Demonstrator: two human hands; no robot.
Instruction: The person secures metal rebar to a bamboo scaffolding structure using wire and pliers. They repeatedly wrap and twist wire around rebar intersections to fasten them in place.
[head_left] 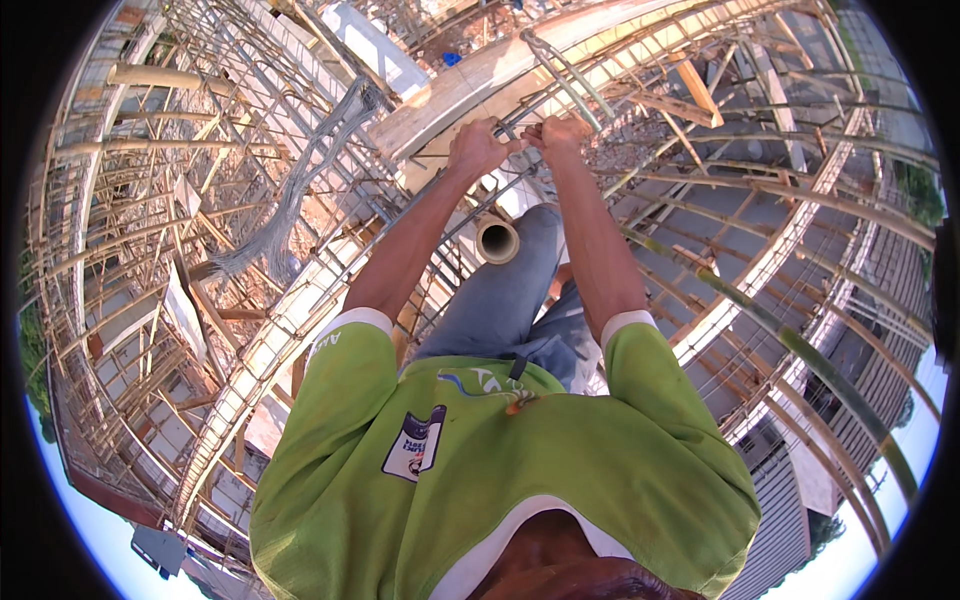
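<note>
Head view, and it's all happening up top: the left hand (480, 148) bends over steel bars (522, 113) at upper centre, thumb stretched toward the right hand (558, 135), just beside it. Fingers on both are curled in narrow; whether they pinch a bar or anything else, you cannot tell, the detail is too small. The bars slant diagonally right by the two hands. Lower down, a round, hollow pipe end (497, 241) gapes in front of the blue jeans (490, 310). Off left, a grey wire bundle (320, 165) droops; off right, a greenish pole (800, 345) angles away.
</note>
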